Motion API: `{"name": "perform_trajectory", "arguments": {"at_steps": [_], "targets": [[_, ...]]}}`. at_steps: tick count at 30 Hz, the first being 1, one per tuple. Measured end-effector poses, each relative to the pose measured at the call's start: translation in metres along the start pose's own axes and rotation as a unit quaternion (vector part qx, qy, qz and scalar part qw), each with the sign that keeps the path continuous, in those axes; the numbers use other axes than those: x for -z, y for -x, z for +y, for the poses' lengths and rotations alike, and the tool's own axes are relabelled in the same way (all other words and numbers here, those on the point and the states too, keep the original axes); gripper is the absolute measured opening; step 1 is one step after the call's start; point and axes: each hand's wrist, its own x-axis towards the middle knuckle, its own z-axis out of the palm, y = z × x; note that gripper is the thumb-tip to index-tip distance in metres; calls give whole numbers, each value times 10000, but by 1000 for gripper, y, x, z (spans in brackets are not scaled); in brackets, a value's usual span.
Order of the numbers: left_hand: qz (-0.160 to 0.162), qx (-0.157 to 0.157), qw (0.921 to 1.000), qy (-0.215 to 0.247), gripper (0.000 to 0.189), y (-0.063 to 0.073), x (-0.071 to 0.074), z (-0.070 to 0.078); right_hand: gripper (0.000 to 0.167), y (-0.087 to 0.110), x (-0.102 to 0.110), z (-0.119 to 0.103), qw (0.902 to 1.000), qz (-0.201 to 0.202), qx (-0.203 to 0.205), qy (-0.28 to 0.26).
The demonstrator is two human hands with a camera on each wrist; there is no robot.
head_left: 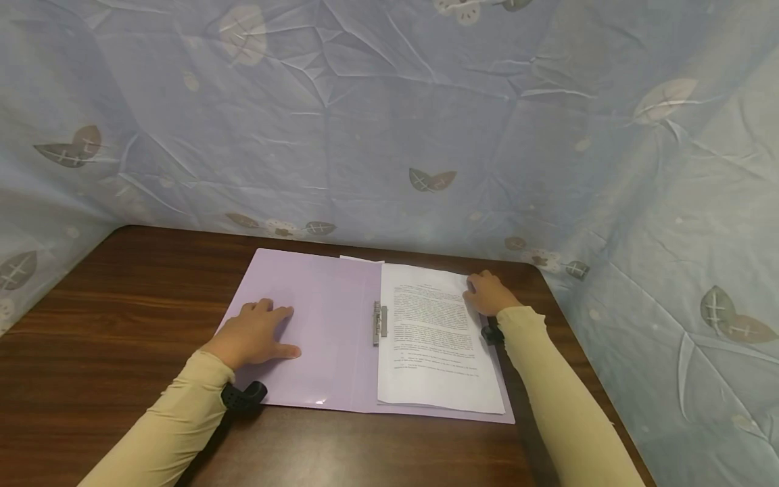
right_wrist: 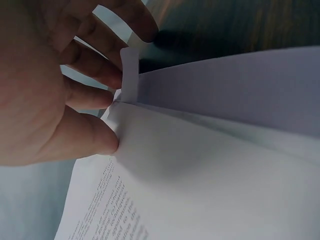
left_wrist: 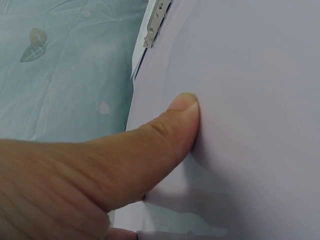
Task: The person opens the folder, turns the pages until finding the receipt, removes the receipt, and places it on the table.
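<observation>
Head view: purple folder (head_left: 359, 338) lies open on the tabletop (head_left: 109, 325), printed pages (head_left: 435, 352) on its right half, metal clip (head_left: 376, 325) at their left edge. Left grip (head_left: 255, 335) spread, resting on the left cover (head_left: 325, 318); right grip (head_left: 491, 294) at the pages' upper right edge. Left wrist: left thumb (left_wrist: 150, 145) against the cover, clip up near the top. Right wrist: right thumb (right_wrist: 92, 135) and forefinger (right_wrist: 90, 95) pinch the pages' edge, other fingers (right_wrist: 135, 22) apart.

Lilac folder (head_left: 325, 297) on dark brown surface (head_left: 122, 325)

Wood grain streaks the surface. White sheets (head_left: 438, 338) carry dark lines of print; the clip (head_left: 376, 326) is silver-grey. Sleeves (head_left: 161, 426) are pale yellow, wristbands (head_left: 240, 399) black. Grey-blue cloth (head_left: 365, 122) bears grey and brown leaves (head_left: 421, 180) and whitish flowers (head_left: 281, 226).
</observation>
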Motion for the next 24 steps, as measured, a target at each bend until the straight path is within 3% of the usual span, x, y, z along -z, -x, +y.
{"name": "perform_trajectory", "arguments": {"at_steps": [9, 24], "targets": [[27, -20, 10000, 5, 87, -1, -1, -1, 48, -3, -2, 1, 10000, 13, -39, 79], [-1, -1, 10000, -20, 88, 0, -1, 0, 45, 2, 2, -4, 9995, 174, -142, -235]]}}
